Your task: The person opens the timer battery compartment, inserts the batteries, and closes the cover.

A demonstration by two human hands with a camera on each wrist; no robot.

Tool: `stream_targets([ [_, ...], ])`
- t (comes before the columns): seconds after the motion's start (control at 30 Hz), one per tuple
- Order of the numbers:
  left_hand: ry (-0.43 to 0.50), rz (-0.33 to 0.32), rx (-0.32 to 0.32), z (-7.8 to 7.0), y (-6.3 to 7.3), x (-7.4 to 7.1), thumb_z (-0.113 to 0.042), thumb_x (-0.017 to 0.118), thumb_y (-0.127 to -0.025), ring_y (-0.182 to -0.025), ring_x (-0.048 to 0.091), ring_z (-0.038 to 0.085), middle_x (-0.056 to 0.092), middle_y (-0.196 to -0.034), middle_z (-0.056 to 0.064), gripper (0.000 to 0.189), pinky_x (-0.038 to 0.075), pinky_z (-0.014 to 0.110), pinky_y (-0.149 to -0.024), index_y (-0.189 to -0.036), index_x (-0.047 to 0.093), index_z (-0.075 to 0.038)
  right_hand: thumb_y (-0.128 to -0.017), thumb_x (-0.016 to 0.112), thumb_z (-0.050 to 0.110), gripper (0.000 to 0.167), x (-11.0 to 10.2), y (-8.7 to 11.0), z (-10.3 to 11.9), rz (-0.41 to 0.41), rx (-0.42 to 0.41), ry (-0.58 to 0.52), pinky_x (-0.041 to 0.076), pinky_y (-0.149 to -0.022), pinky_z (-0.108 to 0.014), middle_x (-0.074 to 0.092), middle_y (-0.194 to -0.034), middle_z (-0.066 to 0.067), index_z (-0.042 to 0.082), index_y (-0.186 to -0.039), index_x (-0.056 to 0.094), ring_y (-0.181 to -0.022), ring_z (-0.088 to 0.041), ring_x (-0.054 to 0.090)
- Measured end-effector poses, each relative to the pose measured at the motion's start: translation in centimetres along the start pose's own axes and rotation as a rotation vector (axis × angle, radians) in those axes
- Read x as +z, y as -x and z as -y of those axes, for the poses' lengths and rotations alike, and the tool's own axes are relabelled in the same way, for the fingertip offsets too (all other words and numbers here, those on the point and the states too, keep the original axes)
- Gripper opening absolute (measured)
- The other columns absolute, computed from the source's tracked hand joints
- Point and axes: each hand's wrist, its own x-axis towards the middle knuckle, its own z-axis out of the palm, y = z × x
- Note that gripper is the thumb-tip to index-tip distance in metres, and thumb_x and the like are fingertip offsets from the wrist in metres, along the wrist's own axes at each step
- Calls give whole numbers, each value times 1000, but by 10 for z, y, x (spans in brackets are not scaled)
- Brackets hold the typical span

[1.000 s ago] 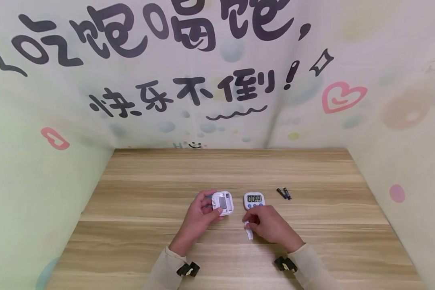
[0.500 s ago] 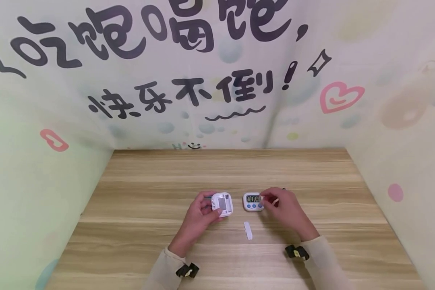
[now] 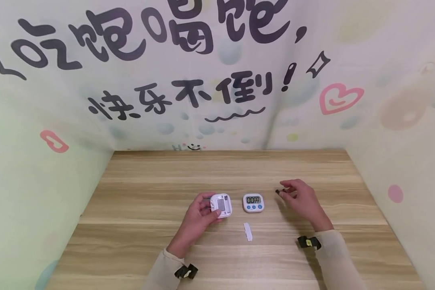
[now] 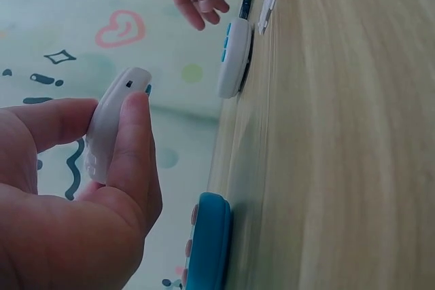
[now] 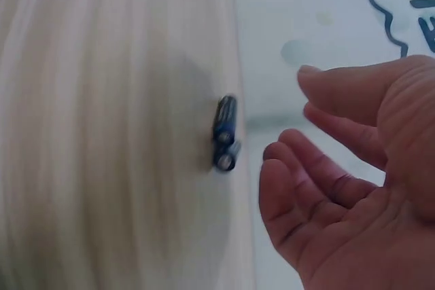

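White strip, nearest me: loose on the desk; my right hand was pinching it a second ago and has since let go.
Left hand: thumb and fingers clamped on a white casing, raised, held as before.
Blue device: on the desk, below that hand.
White timer: on the desk, zeros displayed; it sits between casing and batteries, a thing to skirt.
Right hand: has crossed past the timer, thumb and fingers apart, gripping nothing.
Batteries: two, side by side on the desk, near my fingertips. Attention has, I judge, passed from strip to batteries.
Lettered wall: beyond the desk.
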Motion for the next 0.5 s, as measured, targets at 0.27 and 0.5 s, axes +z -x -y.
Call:
stream_targets([
  [0.27,-5,10,-2,1,-1,-1,7,69,-95,-105,70,22,60,-129,27,59,68,44,-91,-149,47,-5,-96,77,11,51,-3,-2,-15,92,7,86,61,-87,-53,63,-119,-22,2,-144,61,-101,-32,66],
  [0.5,3,11,-5,0,0,-2,8,69,-95,-105,70,21,60,-129,26,59,67,44,-92,-149,47,-4,-95,75,5,53,-3,-5,-19,181,12,133,45,-68,-30,55,-108,-18,6,-146,61,-86,-23,51],
])
